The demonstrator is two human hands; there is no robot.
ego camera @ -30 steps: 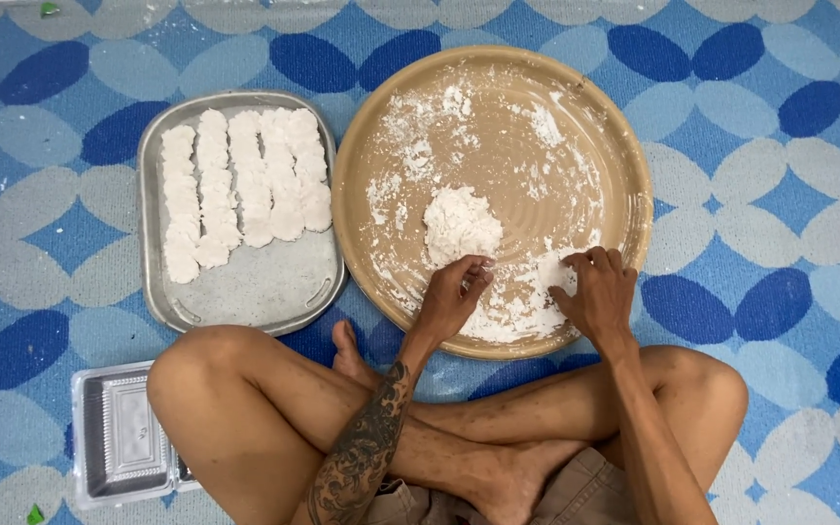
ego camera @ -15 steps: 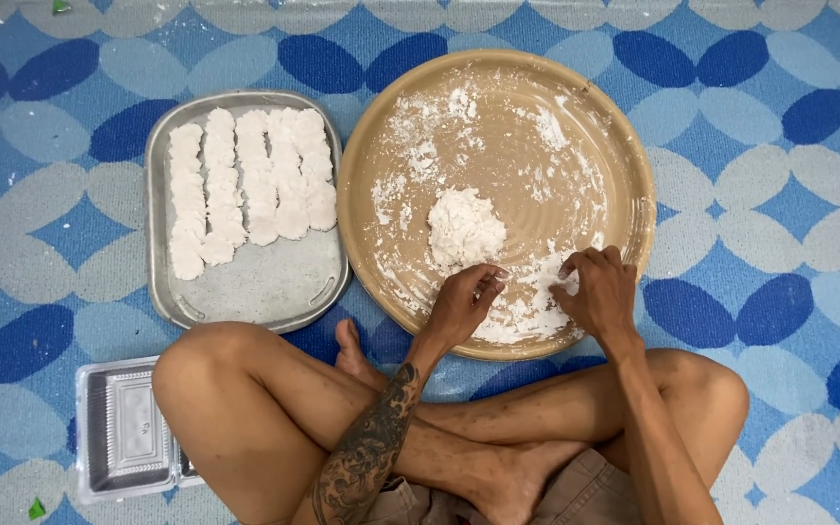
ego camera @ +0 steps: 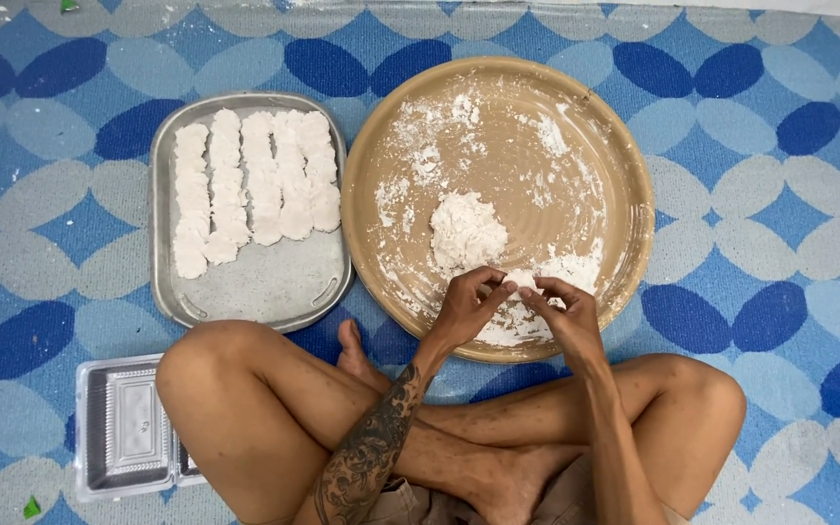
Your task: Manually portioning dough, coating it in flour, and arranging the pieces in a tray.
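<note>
Left hand (ego camera: pixel 464 306) and right hand (ego camera: pixel 561 311), fingertips together pinching a small white dough piece (ego camera: pixel 520 282) over the near rim of the round tan tray (ego camera: pixel 634 185); dough mound (ego camera: pixel 466 229) just beyond, nearer the left hand; filled metal tray (ego camera: pixel 245 292) leftward.

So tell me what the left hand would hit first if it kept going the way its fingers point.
The left hand points up and right, fingertips meeting the right hand over a small dough piece. That piece comes first; beyond lies the round tray, though depth is unclear.
</note>
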